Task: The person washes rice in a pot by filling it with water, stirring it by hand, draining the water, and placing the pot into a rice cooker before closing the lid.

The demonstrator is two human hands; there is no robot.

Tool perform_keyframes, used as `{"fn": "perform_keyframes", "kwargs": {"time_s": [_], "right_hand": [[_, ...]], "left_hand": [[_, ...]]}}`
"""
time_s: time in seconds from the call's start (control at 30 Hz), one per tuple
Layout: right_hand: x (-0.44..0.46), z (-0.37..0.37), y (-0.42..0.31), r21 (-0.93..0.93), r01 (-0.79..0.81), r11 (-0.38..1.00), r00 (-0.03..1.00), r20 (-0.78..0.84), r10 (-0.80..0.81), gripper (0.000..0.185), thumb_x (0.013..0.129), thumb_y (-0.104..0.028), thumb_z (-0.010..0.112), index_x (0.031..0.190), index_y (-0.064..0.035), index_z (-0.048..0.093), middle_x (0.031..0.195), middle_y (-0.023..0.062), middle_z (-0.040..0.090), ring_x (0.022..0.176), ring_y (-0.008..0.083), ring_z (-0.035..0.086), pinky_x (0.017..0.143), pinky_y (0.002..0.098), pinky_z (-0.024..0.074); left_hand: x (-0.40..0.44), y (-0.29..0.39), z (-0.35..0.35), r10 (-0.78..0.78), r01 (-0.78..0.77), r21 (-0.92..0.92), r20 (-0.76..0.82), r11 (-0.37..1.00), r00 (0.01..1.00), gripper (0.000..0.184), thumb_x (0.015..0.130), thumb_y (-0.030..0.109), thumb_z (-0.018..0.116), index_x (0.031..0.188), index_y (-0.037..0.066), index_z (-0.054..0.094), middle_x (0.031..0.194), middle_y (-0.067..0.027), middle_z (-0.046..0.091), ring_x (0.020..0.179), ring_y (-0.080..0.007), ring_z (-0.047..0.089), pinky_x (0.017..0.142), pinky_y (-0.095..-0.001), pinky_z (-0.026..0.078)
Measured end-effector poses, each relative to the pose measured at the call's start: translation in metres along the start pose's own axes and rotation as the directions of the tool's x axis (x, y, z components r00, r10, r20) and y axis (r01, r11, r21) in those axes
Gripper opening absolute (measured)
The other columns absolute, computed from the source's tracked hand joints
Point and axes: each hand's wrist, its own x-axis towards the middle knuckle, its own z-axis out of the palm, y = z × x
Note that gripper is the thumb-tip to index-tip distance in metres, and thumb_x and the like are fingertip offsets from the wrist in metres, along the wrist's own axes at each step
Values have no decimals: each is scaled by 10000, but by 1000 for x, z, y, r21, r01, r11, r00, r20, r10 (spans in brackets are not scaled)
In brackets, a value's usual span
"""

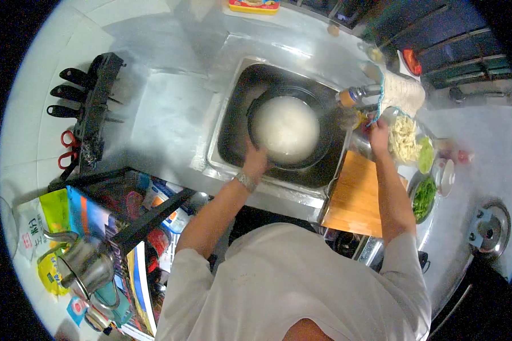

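Observation:
A dark pot (322,149) stands in the metal sink (231,122), holding cloudy white liquid (287,128). My left hand (255,161) is at the pot's near left rim, its fingers closed on the edge. My right hand (379,135) is at the lower corner of a pale cloth (401,95) with blue trim, which its fingers seem to pinch; they are partly hidden. From under the cloth, the faucet (355,95) reaches toward the pot.
A wooden cutting board (355,196) lies right of the sink. Beyond it are pale chopped food (404,139) and a bowl of chopped greens (424,199). A knife rack (99,108) with red-handled scissors is at left, above a steel kettle (88,264) and several packages.

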Motion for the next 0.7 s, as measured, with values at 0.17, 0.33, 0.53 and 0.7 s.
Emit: {"fn": "perform_keyframes", "kwargs": {"time_s": [0.17,0.33,0.53,0.7], "right_hand": [[-57,25,-26,265,-227,937,971,-13,238,333,917,-275,582,1121,-17,527,943,61,601,757,137,580,614,282,500],[-138,61,-81,143,-446,883,833,427,352,544,908,-443,543,1253,-28,472,1035,75,595,868,168,594,594,305,551],[-179,78,-132,-128,-492,861,662,587,466,623,848,-356,629,1262,59,419,1033,177,608,618,201,618,524,297,546],[-214,88,-113,-155,-377,913,775,487,403,420,830,-256,614,1078,79,556,747,122,631,465,180,566,424,294,481]], "left_hand": [[-9,-17,-17,13,-11,-69,39,998,999,683,873,208,540,1426,159,142,1221,-78,536,1046,-226,549,877,-400,463],[2,-77,-70,405,-472,205,297,857,865,640,865,209,557,1410,155,225,1258,-68,530,1082,-227,545,876,-379,466],[-62,-60,-76,200,-194,-66,98,979,975,514,857,192,554,1331,88,384,1215,-64,551,1023,-217,563,823,-358,485],[-112,-43,-84,21,-21,4,73,1000,997,447,890,207,486,1288,11,432,1198,-114,566,1075,-244,550,937,-373,425]]}}
